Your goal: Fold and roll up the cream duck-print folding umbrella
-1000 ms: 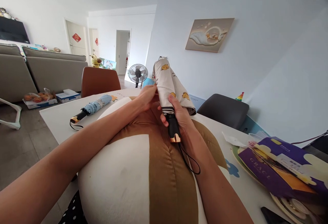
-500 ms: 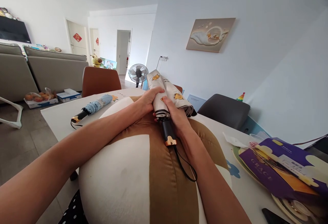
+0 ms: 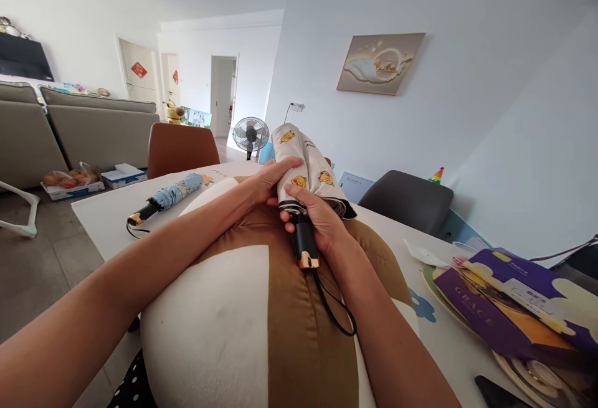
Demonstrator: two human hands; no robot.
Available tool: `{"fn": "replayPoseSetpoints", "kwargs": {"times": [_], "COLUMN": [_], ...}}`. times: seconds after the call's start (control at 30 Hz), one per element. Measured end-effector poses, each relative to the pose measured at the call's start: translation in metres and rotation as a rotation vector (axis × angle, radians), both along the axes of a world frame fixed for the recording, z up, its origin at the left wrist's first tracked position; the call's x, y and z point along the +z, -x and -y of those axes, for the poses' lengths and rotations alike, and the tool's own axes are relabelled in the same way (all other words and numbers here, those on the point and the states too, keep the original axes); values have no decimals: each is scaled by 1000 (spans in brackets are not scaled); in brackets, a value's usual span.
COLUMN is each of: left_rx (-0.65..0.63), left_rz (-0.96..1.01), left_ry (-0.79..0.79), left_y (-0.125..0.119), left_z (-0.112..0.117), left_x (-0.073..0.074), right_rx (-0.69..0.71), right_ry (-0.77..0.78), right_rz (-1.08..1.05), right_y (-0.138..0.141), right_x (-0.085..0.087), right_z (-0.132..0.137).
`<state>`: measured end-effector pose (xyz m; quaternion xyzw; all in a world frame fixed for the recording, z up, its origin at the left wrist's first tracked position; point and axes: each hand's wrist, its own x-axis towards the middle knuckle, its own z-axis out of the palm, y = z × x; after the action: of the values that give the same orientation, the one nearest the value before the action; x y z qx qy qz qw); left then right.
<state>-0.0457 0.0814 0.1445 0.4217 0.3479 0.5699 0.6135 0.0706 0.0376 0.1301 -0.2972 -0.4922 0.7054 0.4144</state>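
Observation:
A folded cream umbrella [image 3: 303, 162] printed with yellow ducks rests over a big brown-and-white cushion [image 3: 261, 308]. My right hand [image 3: 320, 221] is wrapped round its canopy just above the black handle [image 3: 304, 247] with a gold tip, and a black wrist strap hangs below. Fingers of my left hand [image 3: 271, 179] press on the canopy's left side. Both forearms lie across the cushion.
A folded light-blue umbrella [image 3: 166, 198] lies on the white table [image 3: 103, 215] to the left. Purple boxes [image 3: 514, 305] on a plate sit at right, a dark phone [image 3: 498, 392] near the edge. Brown chair [image 3: 182, 146], dark chair [image 3: 406, 199], sofa and fan stand beyond.
The cream umbrella has been lowered from pointing up to lying flatter over the cushion. My left hand moved onto its canopy, my right grip stayed by the handle.

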Motion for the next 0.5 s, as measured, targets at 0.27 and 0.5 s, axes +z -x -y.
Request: {"fn": "replayPoseSetpoints", "kwargs": {"times": [0.27,0.5], "left_rx": [29,63], "left_rz": [60,343], "left_ry": [31,128], "left_y": [-4,1], "left_z": [-6,-10], "left_x": [0,-4], "right_rx": [-348,-156], "right_ry": [-148,-47], "right_rz": [352,129], "right_y": [9,8], "right_x": [-5,-2], "right_z": [2,2]}}
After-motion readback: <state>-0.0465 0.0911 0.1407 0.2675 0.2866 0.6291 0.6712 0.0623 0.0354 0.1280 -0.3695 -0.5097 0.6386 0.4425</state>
